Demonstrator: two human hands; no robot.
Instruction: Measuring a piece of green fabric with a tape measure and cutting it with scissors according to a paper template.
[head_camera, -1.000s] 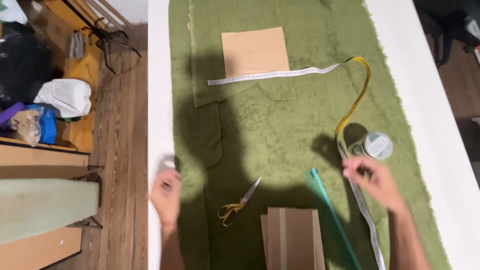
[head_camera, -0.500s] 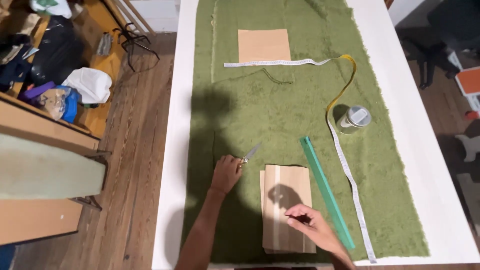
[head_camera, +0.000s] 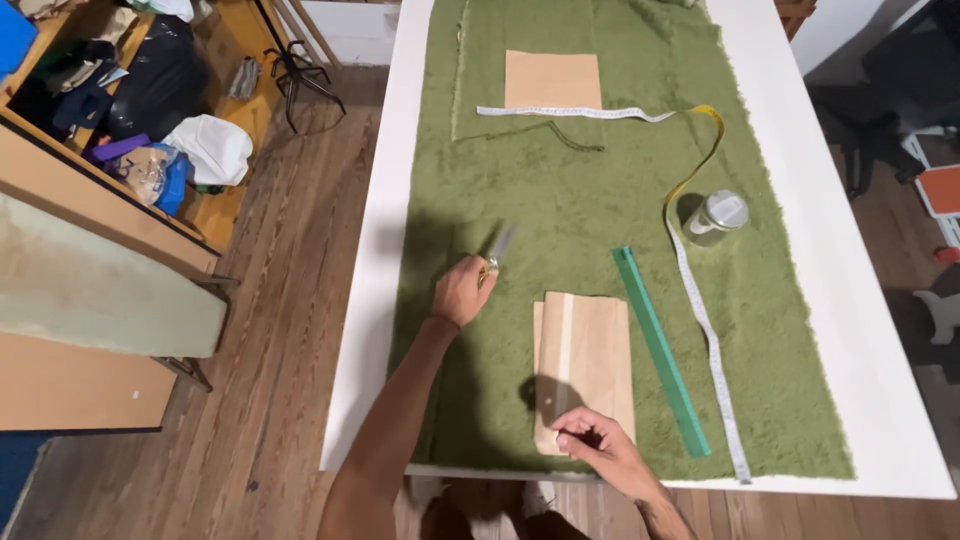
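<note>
Green fabric (head_camera: 600, 230) covers the white table (head_camera: 860, 330) and is the landmark here. At its near edge lies a tan paper pattern (head_camera: 585, 365); the right hand (head_camera: 600, 450), which a second ago was by the tape measure (head_camera: 700, 300), now presses fingers flat on the pattern's near corner. Right of it lies a green ruler (head_camera: 660, 350). Left of it, the left hand (head_camera: 462, 290) has closed around the scissors (head_camera: 495, 252), lifted from where they lay.
</note>
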